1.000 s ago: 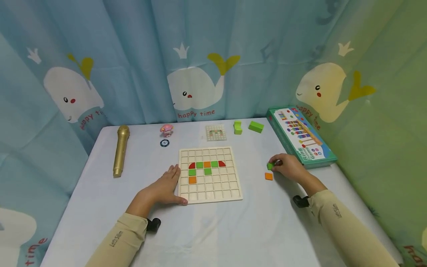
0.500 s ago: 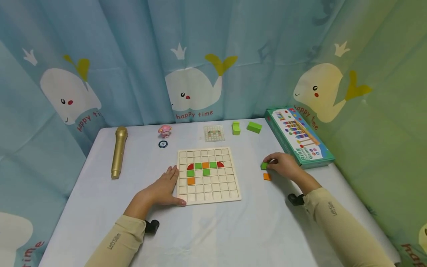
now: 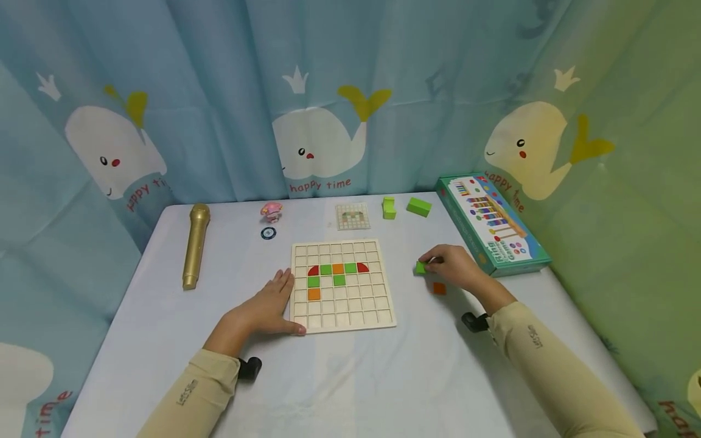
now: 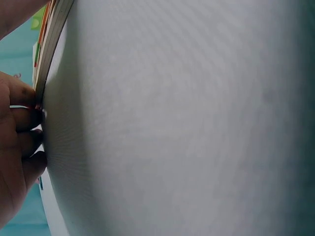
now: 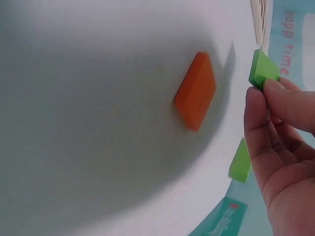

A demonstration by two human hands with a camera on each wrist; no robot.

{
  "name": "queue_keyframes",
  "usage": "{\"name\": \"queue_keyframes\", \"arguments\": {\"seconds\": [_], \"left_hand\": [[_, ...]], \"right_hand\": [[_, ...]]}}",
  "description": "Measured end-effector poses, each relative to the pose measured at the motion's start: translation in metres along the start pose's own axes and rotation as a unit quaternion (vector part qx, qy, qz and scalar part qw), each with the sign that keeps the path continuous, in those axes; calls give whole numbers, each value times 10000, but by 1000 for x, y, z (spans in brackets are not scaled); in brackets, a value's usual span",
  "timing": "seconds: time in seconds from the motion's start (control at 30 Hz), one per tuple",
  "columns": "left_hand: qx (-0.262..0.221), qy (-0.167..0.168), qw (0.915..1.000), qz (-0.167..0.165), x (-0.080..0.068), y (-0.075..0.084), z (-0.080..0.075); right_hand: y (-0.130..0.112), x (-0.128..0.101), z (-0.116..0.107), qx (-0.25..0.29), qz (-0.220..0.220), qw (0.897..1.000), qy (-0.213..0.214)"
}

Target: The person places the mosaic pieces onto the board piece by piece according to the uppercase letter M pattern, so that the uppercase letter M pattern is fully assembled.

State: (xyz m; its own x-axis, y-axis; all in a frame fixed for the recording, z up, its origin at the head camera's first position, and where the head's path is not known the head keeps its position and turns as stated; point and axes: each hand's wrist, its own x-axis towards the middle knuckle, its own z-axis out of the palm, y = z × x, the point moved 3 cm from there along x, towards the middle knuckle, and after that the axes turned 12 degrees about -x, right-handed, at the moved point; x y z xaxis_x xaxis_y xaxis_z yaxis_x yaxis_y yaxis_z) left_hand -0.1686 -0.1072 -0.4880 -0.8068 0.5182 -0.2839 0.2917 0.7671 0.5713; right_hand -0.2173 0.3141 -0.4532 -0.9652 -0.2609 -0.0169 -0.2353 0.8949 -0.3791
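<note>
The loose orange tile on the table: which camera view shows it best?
The right wrist view: the orange tile lies large and unobstructed. The head view shows it small beside the right hand. The left wrist view misses it.

Bare table (image 3: pixel 405 292) between grid board (image 3: pixel 342 286) and orange tile (image 3: pixel 439 288).

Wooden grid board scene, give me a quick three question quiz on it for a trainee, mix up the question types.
1. True or false: the right hand pinches a green tile.
2. Which loose piece lies on the table just beside the right hand? A) an orange tile B) a blue ring C) a red half circle
3. Fill in: the left hand rests against the ____ edge of the wooden grid board, as the head view shows it.

Key
1. True; the right wrist view shows fingertips on the green tile.
2. A, the orange tile.
3. Left.
</note>
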Motion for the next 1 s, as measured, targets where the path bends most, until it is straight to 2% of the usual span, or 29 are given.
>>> {"name": "queue_keyframes", "arguments": {"seconds": [0.3,0.47,1.0], "left_hand": [[11,-15,10000,25,2,0,0],[13,-1,10000,-39,2,0,0],[-47,9,10000,37,1,0,0]], "right_hand": [[-21,7,3,140,-242,9996,-60],[-32,13,9,216,-345,9991,-154],[-60,31,30,433,-562,9966,-410]]}}
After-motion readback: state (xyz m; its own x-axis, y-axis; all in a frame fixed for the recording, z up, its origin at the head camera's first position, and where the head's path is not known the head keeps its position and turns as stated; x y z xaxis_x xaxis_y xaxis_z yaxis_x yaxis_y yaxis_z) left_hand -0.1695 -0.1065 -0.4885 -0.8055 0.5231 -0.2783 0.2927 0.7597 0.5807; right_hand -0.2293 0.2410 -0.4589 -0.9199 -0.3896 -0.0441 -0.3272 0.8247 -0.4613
